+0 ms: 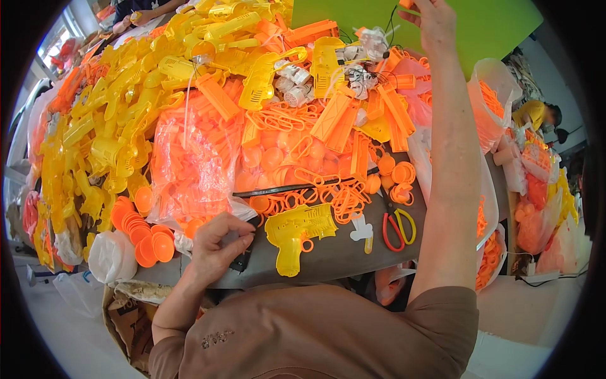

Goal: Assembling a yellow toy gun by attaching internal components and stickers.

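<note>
At the top edge, my right hand (435, 25) is raised at the end of a stretched arm, its fingers closed on an orange plastic piece (407, 3) that the frame cuts off. My left hand (221, 246) is curled at the table's near edge, thumb close to the fingers; what lies inside, if anything, is hidden. Just beside it is a dark object (240, 261), partly covered. A yellow toy gun half-shell (293, 237) lies in front of me, with an orange ring (307, 246) at its trigger opening. Scissors (399, 230) with red and yellow handles rest further right, near a flat white piece (362, 228).
Yellow shells (113, 126) heap up at left. Beside them stands a clear bag (192, 158) of orange parts. White motor units (297, 85) with wires sit among orange blocks (334, 117). Orange discs (151, 243) lie near a white roll (112, 256). A green board (480, 28) rises behind.
</note>
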The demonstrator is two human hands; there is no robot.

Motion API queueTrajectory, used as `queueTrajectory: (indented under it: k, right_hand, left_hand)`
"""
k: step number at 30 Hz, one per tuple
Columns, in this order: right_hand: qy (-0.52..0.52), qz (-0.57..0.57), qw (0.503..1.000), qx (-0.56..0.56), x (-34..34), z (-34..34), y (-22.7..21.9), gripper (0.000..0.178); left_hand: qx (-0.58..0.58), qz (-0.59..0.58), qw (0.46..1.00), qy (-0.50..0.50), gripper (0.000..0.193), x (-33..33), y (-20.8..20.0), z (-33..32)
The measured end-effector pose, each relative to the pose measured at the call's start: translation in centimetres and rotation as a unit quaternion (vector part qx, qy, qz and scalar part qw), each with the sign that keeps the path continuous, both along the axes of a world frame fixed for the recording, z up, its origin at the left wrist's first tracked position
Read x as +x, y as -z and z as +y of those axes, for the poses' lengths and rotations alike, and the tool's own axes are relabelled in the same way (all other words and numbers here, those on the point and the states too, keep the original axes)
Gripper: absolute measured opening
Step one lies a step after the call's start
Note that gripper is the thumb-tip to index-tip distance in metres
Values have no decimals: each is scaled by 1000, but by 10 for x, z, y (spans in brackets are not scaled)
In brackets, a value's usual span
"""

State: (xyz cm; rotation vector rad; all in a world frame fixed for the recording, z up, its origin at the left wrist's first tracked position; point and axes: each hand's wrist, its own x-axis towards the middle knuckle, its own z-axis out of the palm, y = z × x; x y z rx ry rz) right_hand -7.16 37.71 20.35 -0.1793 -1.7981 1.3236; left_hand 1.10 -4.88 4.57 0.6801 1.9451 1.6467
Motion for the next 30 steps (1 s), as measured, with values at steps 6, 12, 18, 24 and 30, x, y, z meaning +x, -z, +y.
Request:
queueTrajectory:
  k: [6,12,18,24,30]
  right_hand:
    - [-178,45,983,-27,4,-62,-23,25]
    - [-275,36,960,-35,31,-143,-32,30]
    - [-363,-73,929,7,70,-197,-16,43]
    - [-338,-115,931,-75,84,-221,5,47]
    - [-186,-230,947,126,25,-157,81,45]
  left_hand:
    - [55,-90,994,-9,19,-31,-15,36]
    - [197,-282,937,65,63,-62,-26,66]
    - [341,-413,830,154,77,-57,-25,56]
    - [365,-418,827,83,38,-43,-23,47]
    - [286,-393,872,51,32,-63,1,58]
